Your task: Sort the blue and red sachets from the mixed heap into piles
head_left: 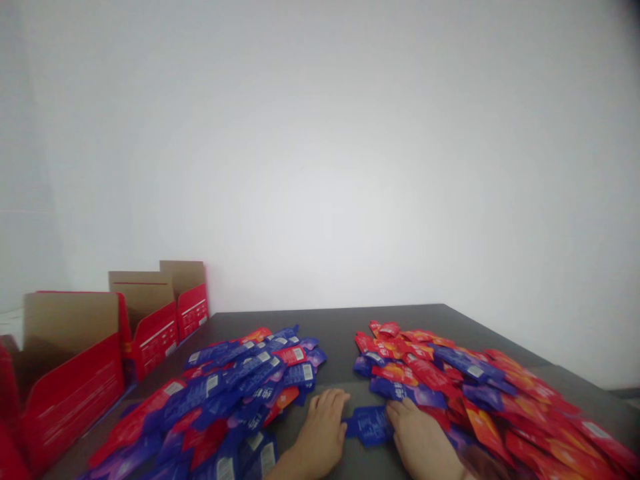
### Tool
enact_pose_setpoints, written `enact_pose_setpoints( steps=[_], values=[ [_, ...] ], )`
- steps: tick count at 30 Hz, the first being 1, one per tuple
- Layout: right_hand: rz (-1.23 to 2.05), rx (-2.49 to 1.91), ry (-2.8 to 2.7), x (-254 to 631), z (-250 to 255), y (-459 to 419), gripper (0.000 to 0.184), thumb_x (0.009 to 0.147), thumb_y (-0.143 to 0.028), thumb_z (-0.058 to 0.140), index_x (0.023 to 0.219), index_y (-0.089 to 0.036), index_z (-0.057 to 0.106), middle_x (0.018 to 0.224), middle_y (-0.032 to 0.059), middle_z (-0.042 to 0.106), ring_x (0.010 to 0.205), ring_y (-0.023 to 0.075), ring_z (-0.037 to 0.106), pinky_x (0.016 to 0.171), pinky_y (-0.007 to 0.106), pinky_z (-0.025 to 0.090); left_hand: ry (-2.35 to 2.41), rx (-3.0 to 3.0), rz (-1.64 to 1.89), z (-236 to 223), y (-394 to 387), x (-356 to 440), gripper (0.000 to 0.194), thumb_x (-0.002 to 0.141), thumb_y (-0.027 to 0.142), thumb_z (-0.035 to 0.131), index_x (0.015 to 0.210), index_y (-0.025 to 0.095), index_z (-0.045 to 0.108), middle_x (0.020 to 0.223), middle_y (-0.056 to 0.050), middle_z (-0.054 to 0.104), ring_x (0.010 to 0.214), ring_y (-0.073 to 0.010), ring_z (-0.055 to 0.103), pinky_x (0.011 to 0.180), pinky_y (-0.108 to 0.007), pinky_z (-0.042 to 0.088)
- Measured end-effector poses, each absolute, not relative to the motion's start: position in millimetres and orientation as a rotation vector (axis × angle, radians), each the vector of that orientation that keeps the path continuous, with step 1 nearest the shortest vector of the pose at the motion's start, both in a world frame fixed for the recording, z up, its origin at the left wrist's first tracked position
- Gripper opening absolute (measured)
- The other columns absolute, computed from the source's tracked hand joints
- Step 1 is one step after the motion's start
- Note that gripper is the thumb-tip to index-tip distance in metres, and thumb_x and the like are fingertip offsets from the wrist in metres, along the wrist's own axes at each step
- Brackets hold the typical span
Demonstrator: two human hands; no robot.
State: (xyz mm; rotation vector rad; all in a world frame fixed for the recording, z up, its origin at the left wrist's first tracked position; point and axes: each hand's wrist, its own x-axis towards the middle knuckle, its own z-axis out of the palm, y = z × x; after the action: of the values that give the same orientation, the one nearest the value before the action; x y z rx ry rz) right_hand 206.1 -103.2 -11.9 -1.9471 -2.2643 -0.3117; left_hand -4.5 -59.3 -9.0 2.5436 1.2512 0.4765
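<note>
- Flat blue plasticky pouch (373, 427), short of far edge of black table (337, 347)
- Left hand (324, 427) spread; right hand (421, 440) touching, pinch? can't tell
- Could slip if pinched loosely

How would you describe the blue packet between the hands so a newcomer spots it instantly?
On the dark table, find the strip between the left pile and the right pile. At its near end, the left hand and right hand flank one blue packet with pale print. Unlike the heaped ones, it alone lies between the hands.
</note>
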Motion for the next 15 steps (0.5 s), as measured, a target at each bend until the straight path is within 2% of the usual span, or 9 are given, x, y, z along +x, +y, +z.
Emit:
enact_pose_setpoints(
  steps=[3, 7, 10, 12, 15],
  values=[
    [-0.201, -1.889, -2.318, 183, 2, -95, 0.041, 0.081, -0.002, 0.038, 0.101, -0.012, 0.072, 0.105, 0.0125, 0.071, 0.1, 0.0252, 0.061, 0.089, 0.033, 0.045, 1.266, 2.565, 0.454, -9, -60, -4, 0.058, 0.079, 0.013, 0.043, 0.136, 0.018, 0.046, 0.143, -0.006, 0.045, 0.133, -0.0194, 0.034, 0.112, -0.035, 0.022],
    [-0.04, -1.732, -2.397, 162, 7, -99, 0.048, 0.077, -0.006, 0.043, 0.118, -0.016, 0.066, 0.123, 0.0083, 0.066, 0.109, 0.0254, 0.057, 0.091, 0.035, 0.045, 1.272, 2.591, 0.436, -10, -58, -5, 0.056, 0.08, 0.013, 0.042, 0.135, 0.018, 0.046, 0.143, -0.007, 0.044, 0.134, -0.0195, 0.033, 0.112, -0.036, 0.022],
    [0.023, -1.544, -2.509, 168, 3, -108, 0.057, 0.071, -0.007, 0.047, 0.124, -0.019, 0.063, 0.132, 0.0032, 0.061, 0.113, 0.0234, 0.055, 0.096, 0.034, 0.043, 1.266, 2.6, 0.459, -14, -57, -6, 0.054, 0.081, 0.013, 0.043, 0.134, 0.018, 0.047, 0.143, -0.007, 0.045, 0.134, -0.0197, 0.033, 0.112, -0.036, 0.022],
    [0.028, -1.459, -2.579, 181, -4, -113, 0.06, 0.068, -0.006, 0.047, 0.125, -0.018, 0.062, 0.134, 0.0026, 0.06, 0.115, 0.0222, 0.054, 0.101, 0.032, 0.04, 1.25, 2.602, 0.483, -17, -55, -7, 0.053, 0.081, 0.014, 0.043, 0.134, 0.019, 0.047, 0.142, -0.006, 0.045, 0.133, -0.0195, 0.034, 0.112, -0.036, 0.023],
    [-0.017, -1.588, -2.521, 203, -14, -116, 0.063, 0.068, -0.004, 0.046, 0.127, -0.016, 0.061, 0.136, 0.0046, 0.058, 0.12, 0.0241, 0.052, 0.1, 0.033, 0.041, 1.225, 2.609, 0.529, -23, -53, -7, 0.051, 0.082, 0.015, 0.044, 0.133, 0.021, 0.047, 0.142, -0.005, 0.045, 0.133, -0.0197, 0.034, 0.112, -0.036, 0.022]
  ],
)
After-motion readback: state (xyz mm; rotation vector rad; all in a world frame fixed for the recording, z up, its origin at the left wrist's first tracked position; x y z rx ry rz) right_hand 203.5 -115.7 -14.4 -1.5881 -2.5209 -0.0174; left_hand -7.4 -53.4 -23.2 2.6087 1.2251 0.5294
